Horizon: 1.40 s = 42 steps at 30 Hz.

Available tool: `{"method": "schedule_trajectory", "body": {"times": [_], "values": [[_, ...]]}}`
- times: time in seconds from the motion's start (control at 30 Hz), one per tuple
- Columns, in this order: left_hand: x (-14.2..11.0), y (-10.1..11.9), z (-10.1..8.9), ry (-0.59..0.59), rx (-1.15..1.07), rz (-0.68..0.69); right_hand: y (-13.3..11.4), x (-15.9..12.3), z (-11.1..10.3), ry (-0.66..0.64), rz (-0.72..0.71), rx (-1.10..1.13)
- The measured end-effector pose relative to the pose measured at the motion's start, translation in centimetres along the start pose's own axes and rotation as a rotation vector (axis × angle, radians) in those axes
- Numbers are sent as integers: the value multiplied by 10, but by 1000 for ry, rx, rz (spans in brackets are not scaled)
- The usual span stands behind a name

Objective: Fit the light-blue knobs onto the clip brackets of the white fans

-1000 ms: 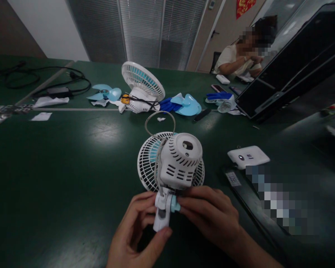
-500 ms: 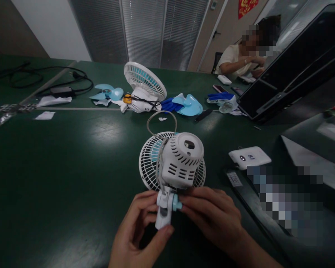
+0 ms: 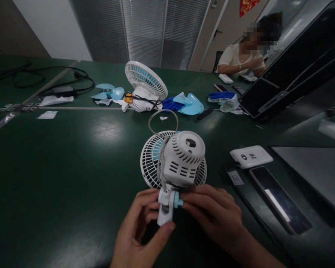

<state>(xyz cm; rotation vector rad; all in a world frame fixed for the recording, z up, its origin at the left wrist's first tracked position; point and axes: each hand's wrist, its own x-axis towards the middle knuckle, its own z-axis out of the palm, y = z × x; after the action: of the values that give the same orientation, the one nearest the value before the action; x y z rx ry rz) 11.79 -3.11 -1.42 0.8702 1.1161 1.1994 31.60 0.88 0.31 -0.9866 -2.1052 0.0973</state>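
A small white fan [image 3: 182, 158] lies face down on the green table, its slotted motor housing up and its round grille [image 3: 147, 163] beneath. A grey cord [image 3: 150, 121] loops out behind it. The fan's white hinged bracket [image 3: 165, 208] points toward me. My left hand [image 3: 141, 230] is closed around that bracket, fingers on its left side and thumb at its lower end. On the bracket's right side sits a light blue knob [image 3: 177, 200]. My right hand [image 3: 214, 212] pinches at this knob with its fingertips; part of the grip is hidden behind the fingers.
Farther back lie a second fan [image 3: 146, 83], blue fan blades [image 3: 191, 104] and blue gloves [image 3: 223, 97]. At right are a white device [image 3: 251, 156], a phone [image 3: 280, 199] and a monitor [image 3: 296, 63]. Black cables [image 3: 80, 76] lie back left. A person [image 3: 240, 61] sits across the table.
My view has shifted slightly, so everything sits a little to the right. Both hands keep their places on the bracket and knob. The seated person's hand has risen.
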Motion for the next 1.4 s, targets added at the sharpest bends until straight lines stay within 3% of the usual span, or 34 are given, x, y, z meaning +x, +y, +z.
{"method": "schedule_trajectory", "body": {"times": [0.13,0.33,0.5,0.67,0.83,1.27,1.4], "values": [[1,2,0,9,18,-5,-3,-2,5,0,84,65],[0,2,0,-7,15,5,6,-4,-3,-43,-104,10],[0,0,-1,-3,35,-1,6,-2,1,-8,-15,16],[0,-1,0,-4,7,15,3,-7,-1,-73,-42,30],[0,-2,0,15,16,30,1,-6,-6,-58,-99,65],[-1,-1,0,11,7,23,0,-3,-1,-25,36,6],[-1,0,0,9,6,20,-1,-5,0,-66,-14,53]]}}
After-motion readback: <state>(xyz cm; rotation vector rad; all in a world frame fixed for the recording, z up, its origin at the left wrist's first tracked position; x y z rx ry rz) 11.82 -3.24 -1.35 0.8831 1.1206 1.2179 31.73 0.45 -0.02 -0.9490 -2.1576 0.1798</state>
